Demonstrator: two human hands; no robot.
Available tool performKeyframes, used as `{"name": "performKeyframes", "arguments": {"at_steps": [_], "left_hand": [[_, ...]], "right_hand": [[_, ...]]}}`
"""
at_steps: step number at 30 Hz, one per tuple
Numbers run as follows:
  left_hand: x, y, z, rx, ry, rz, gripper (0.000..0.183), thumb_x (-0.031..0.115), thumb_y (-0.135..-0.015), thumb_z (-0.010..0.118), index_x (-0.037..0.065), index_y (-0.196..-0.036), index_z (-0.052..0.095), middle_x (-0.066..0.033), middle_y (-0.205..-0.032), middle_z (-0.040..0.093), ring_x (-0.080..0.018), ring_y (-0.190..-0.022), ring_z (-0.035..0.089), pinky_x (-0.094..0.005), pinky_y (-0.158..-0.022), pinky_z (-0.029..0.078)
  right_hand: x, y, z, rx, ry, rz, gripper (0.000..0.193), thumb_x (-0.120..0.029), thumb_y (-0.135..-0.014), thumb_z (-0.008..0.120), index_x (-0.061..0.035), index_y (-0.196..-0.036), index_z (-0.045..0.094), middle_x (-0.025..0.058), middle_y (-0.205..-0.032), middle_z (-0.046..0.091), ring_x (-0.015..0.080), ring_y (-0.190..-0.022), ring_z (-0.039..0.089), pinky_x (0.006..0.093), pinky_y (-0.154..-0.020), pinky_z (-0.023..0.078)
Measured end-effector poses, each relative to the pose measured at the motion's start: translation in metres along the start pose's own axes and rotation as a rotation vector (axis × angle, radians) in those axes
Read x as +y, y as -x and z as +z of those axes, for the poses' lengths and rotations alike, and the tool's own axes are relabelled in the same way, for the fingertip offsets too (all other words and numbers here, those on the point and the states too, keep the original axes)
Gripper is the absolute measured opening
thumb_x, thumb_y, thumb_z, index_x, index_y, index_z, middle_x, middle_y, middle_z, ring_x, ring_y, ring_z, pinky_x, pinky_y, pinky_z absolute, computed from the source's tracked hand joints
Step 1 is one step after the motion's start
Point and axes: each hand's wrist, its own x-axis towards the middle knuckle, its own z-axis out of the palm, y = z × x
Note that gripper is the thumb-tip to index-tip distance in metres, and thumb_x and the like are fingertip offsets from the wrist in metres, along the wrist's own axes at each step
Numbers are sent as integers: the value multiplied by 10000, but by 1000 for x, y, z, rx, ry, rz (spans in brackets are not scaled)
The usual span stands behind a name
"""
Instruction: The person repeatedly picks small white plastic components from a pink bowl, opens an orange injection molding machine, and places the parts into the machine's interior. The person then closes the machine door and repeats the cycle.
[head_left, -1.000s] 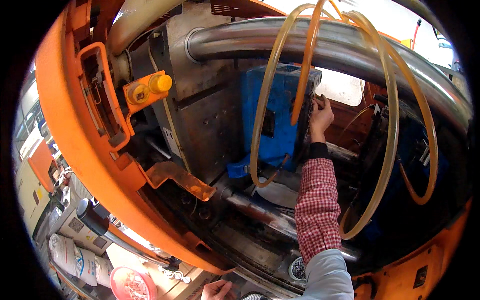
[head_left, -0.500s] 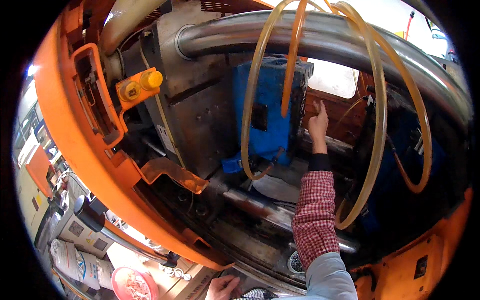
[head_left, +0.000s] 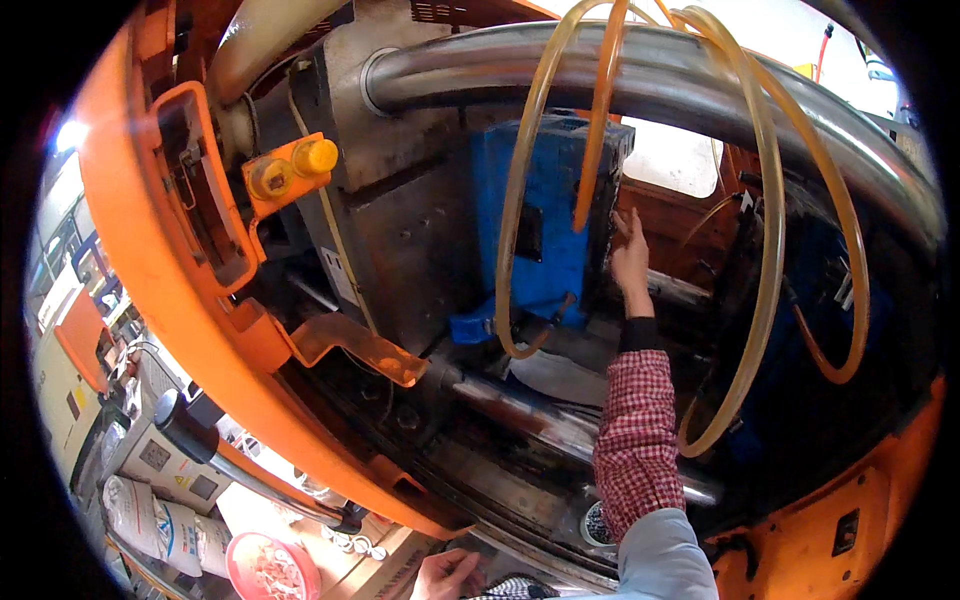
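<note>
Past orange metal (head_left: 125, 200), our open right hand (head_left: 631, 262) now reaches lower beside the blue block (head_left: 560, 252); we can't tell if our left hand (head_left: 446, 576) grips.

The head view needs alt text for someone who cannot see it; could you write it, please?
A person's right hand reaches into an orange-framed machine beside a blue block, below a steel bar, seen between looped yellowish hoses. The left hand shows at the lower edge.
</note>
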Motion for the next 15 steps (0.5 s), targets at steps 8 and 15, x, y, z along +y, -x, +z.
{"name": "performKeyframes", "arguments": {"at_steps": [8, 15], "left_hand": [[-7, -5, -1, -53, 125, -65, 200, 161, -927, 528, -5, -841, 598, -7, -626, 569, -73, -517, 509, -205, -480, 409], [-9, -4, -2, -30, 115, -93, 199, 168, -929, 524, 7, -844, 602, -7, -623, 570, -71, -517, 508, -204, -470, 403]], "right_hand": [[28, 20, 4, -147, 122, 196, 668, 105, -715, 415, 11, -1366, 297, 181, -1281, 500, 346, -1177, 470, 376, -990, 358], [29, 25, -6, -203, 411, -35, 805, 91, -701, 454, -15, -1423, 115, 204, -1222, 535, 376, -1111, 506, 408, -950, 391]]}}
